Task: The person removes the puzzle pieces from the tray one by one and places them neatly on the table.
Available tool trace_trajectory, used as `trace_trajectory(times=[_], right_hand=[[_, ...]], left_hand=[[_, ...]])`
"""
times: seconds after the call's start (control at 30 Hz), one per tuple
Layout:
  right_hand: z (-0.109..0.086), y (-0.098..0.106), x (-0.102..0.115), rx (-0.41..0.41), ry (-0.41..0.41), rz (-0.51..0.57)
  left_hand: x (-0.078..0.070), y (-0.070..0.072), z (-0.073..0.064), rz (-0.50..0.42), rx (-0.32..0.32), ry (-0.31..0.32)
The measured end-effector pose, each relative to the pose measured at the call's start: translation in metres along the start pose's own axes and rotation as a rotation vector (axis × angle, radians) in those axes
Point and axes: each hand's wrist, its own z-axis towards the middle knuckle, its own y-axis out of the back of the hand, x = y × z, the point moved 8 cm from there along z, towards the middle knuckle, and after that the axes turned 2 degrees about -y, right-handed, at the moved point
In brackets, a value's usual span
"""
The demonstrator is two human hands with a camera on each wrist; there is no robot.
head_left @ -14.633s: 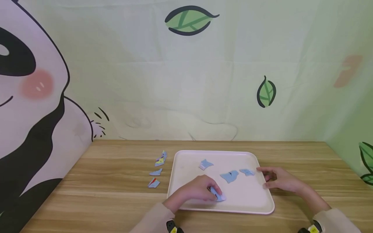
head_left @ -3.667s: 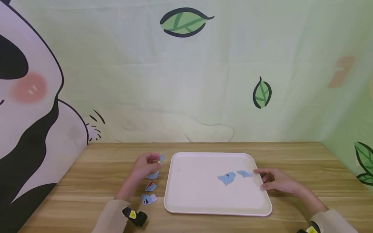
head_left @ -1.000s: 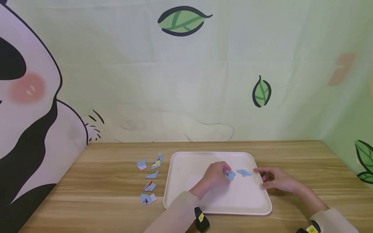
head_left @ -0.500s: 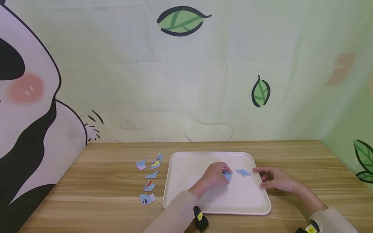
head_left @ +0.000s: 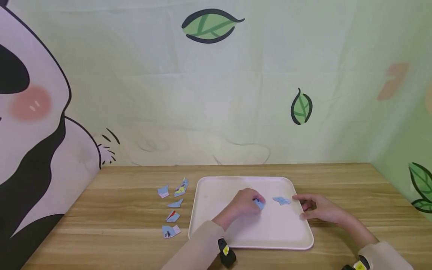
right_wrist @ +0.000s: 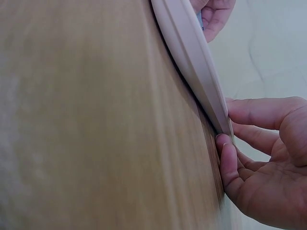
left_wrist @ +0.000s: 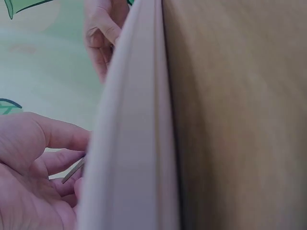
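Over the middle of the white tray [head_left: 276,236], my left hand [head_left: 248,202] pinches a blue puzzle piece [head_left: 259,204], partly covered by the fingers. The piece's thin edge [left_wrist: 72,171] shows between the fingers in the left wrist view. Another blue puzzle piece [head_left: 281,200] with a pale pink patch lies on the tray to the right. My right hand [head_left: 320,208] grips the tray's right rim; in the right wrist view its thumb and fingers bracket that rim [right_wrist: 211,91].
Left of the tray, several irregular puzzle pieces lie on the wooden table [head_left: 118,225]: a pink-edged one [head_left: 163,191], a yellow-patterned one [head_left: 181,187], a plain blue one [head_left: 175,203], a red-striped one [head_left: 173,216] and one with black marks [head_left: 170,231]. A printed wall [head_left: 202,112] stands behind.
Since the oldest frame, the black-marked and pink-edged pieces have gone from tray to table. The left hand has now picked up the blue piece and shifted slightly left; the right hand stays put.
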Motion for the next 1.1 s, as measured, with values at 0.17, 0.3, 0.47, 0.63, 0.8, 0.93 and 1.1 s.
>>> trace_trajectory(times=[0.17,0.3,0.47,0.63,0.8,0.93,1.1], right_hand=[[-0.001,0.0,0.001,0.001,0.005,0.003],[-0.001,0.0,0.0,0.005,0.003,0.008],[0.0,0.0,-0.001,0.003,-0.005,0.001],[0.0,0.0,-0.001,0.0,-0.001,-0.005],[0.0,0.0,0.0,0.003,0.005,-0.003],[0.0,0.0,0.0,0.001,0.003,-0.008],[0.0,0.0,0.0,0.0,0.0,-0.004]], left_hand=[[0.005,0.006,-0.004,-0.053,0.0,0.01],[0.009,0.014,-0.008,-0.095,-0.016,0.028],[0.014,0.026,-0.015,-0.164,-0.028,0.045],[0.022,0.037,-0.023,-0.24,-0.034,0.04],[0.034,0.048,-0.03,-0.264,-0.045,0.016],[0.045,0.057,-0.038,-0.264,-0.061,0.01],[0.057,0.068,-0.05,-0.26,-0.074,0.048]])
